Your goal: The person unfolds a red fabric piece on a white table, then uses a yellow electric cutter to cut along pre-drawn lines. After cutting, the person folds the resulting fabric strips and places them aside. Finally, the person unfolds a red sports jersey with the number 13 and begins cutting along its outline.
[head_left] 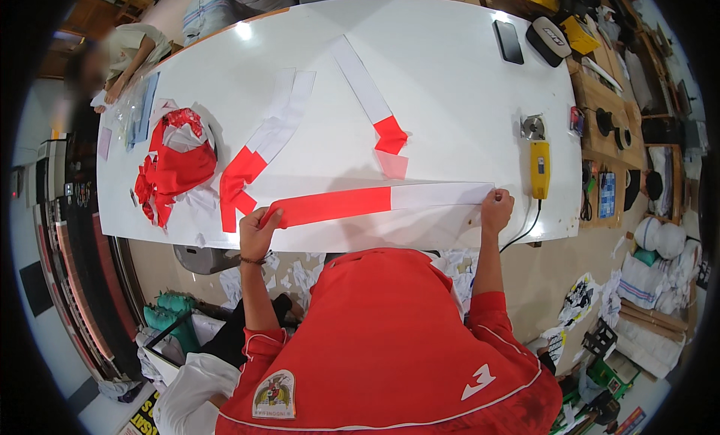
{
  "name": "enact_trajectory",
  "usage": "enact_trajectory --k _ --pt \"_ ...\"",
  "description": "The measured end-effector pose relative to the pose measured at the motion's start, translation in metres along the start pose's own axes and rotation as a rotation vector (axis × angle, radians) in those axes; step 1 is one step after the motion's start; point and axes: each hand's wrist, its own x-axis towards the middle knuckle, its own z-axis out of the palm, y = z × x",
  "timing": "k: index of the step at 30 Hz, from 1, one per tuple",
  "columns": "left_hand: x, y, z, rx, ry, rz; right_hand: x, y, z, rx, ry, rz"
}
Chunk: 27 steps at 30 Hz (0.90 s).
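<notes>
A long strip of cloth (337,201), red on its left part and white on its right, is stretched between my two hands above the near edge of the white table. My left hand (257,232) pinches its red end. At the white end, my right hand (496,208) is closed on the corner. Just beyond my left hand lie more red and white strips (244,169), overlapping one another. Another such strip (364,86) lies farther off, its red end folded. A heap of red and white cloth (178,165) rests at the table's left.
On the right stands a yellow electric cutter (539,169) with a round blade and a trailing cord. A phone (508,42) and a dark case (548,41) lie at the far right corner. Another person (133,52) is at the far left. Scraps litter the floor.
</notes>
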Motion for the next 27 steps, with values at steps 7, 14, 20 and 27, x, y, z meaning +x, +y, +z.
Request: enact_trajectory --k 7,14,20,27 --pt "0.001 -0.03 0.008 0.076 -0.001 -0.038 0.013 0.006 -0.003 -0.005 -0.05 0.003" --pt "0.025 -0.089 0.025 -0.036 0.058 -0.1 0.018 0.009 -0.001 -0.022 -0.034 -0.031" --pt "0.04 -0.108 0.038 0.196 0.081 -0.241 0.022 0.013 0.001 -0.035 -0.054 -0.029" --pt "0.033 -0.106 0.042 0.491 0.266 -0.221 0.028 0.017 0.0 -0.06 -0.109 -0.045"
